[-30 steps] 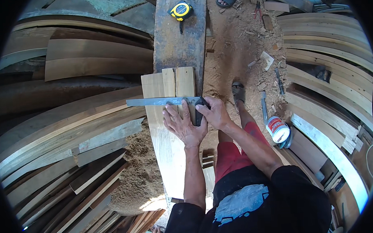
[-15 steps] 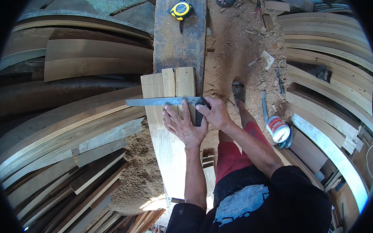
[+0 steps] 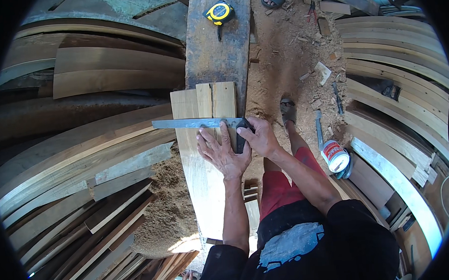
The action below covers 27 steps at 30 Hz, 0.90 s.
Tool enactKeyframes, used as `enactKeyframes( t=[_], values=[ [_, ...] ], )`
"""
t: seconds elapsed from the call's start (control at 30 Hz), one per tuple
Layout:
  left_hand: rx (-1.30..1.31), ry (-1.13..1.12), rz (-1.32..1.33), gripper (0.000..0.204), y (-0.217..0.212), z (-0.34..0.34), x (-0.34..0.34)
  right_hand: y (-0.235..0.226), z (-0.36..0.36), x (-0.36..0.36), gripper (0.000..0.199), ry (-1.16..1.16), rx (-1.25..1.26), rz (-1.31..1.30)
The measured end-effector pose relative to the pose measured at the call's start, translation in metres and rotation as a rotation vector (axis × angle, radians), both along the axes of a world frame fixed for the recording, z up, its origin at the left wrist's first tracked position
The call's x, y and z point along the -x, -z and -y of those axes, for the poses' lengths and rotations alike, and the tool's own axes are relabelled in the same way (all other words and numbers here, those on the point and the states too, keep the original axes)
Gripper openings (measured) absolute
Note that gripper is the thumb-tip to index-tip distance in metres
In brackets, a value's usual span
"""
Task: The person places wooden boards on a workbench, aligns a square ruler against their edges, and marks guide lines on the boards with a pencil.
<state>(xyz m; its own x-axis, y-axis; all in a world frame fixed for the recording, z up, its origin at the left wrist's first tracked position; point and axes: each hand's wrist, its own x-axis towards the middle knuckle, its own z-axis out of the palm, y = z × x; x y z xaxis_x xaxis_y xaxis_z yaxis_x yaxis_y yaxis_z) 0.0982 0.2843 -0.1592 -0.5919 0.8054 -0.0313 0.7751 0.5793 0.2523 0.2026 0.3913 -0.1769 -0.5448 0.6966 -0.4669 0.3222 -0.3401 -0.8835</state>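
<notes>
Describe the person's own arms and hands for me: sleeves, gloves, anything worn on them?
Both forearms are bare from the elbow down. The left hand and right hand wear no gloves, and no watch, ring or band shows on either. A black short-sleeved shirt with a pale blue-grey print on the front covers the upper arms.

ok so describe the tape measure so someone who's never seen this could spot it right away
Follow the dark weathered plank that runs up the middle, away from the hands on the pale boards. Near its far end lies the tape measure: a small, rounded yellow-and-black case, the only bright yellow thing among all the wood.
</notes>
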Motion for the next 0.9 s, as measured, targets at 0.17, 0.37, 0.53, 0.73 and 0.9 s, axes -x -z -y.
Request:
enactKeyframes(
  t=[0.17,0.37,0.53,0.73,0.9],
  values=[
    [0.002,0.002,-0.004,0.09,-0.001,-0.001,-0.002,-0.001,0.0,0.001,0.023,0.039,-0.019,-0.02],
    [-0.003,0.013,-0.014,0.091,0.0,-0.005,-0.006,0.005,-0.003,-0.005,0.026,0.054,0.043,-0.055],
    [-0.021,-0.033,0.018,0.093,-0.005,-0.002,-0.001,-0.029,-0.047,-0.026,0.027,-0.011,-0.085,0.149],
    [-0.025,-0.03,0.056,0.094,-0.009,-0.005,-0.002,-0.066,-0.093,-0.06,0.035,-0.006,-0.488,0.1],
    [-0.022,-0.045,0.064,0.093,-0.007,0.0,-0.003,-0.083,-0.108,-0.056,0.035,-0.045,-0.357,0.018]
  ],
)
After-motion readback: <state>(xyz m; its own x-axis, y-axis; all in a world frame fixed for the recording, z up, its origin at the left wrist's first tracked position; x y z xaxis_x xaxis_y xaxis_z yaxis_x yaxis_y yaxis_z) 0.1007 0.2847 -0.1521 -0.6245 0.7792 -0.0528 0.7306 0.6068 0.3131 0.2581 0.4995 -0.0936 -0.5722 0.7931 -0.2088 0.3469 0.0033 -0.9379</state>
